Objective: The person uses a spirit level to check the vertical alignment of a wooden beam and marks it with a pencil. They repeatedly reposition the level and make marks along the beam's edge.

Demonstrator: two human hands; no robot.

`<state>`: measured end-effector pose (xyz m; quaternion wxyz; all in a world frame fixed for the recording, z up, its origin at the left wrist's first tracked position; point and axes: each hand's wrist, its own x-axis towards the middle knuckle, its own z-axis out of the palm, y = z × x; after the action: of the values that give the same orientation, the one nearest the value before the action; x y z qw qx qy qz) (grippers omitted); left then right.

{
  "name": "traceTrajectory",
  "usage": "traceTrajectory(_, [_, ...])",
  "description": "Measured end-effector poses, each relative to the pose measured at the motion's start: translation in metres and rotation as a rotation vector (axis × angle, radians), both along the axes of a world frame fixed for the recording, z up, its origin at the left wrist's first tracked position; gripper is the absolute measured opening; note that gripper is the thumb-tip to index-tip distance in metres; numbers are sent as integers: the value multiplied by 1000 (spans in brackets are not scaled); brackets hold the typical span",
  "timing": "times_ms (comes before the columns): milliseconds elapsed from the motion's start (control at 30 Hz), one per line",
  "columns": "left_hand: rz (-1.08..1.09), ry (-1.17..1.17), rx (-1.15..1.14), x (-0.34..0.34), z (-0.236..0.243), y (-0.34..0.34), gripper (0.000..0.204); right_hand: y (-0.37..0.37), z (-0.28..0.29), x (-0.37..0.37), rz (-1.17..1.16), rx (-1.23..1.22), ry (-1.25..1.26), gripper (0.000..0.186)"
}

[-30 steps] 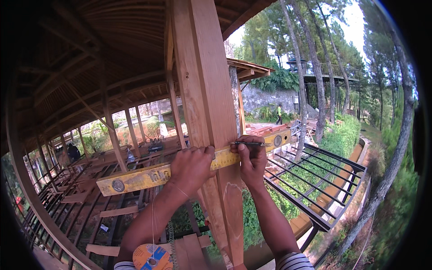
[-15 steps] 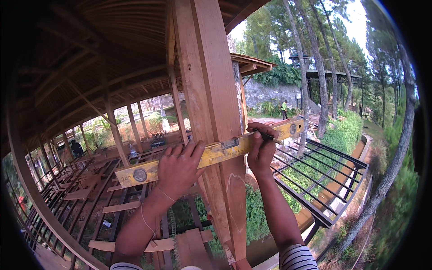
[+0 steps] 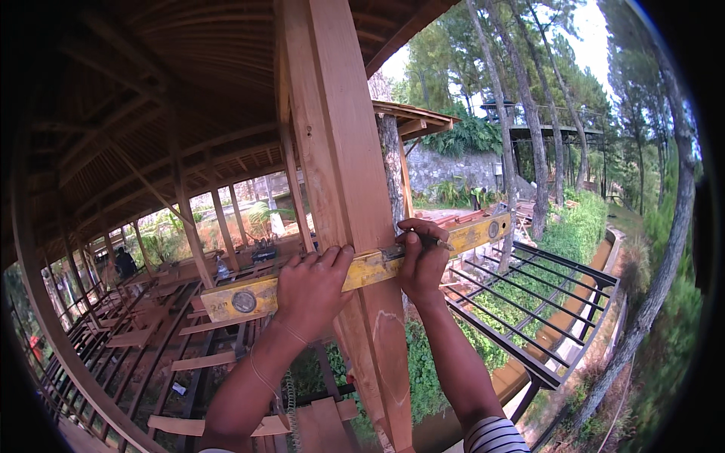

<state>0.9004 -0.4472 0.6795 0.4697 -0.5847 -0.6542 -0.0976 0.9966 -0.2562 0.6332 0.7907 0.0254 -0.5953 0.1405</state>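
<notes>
Left hand [image 3: 313,288] gripping the yellow spirit level [image 3: 368,272], fingers over its top edge. Level lies across the near face of the wooden post [image 3: 353,151], ends overhanging left and right. Right hand [image 3: 424,260] pinching a dark pen [image 3: 438,242] by the level, right of the post (tip contact: can't tell). Black metal frame [image 3: 521,343] farther right.

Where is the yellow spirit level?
In the head view, the spirit level crosses the wooden post near mid-picture, left hand on its left half, right hand at its right half.
</notes>
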Motion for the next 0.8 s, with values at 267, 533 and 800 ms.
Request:
traceTrajectory(267, [60,6,-49,6,4,-6,71,13,-3,7,164,104,65,10])
traceTrajectory(533, [59,4,-85,2,7,3,65,16,-5,12,176,-4,42,12])
traceTrajectory(800, [43,67,-63,5,11,-3,67,7,-5,14,236,-18,26,12])
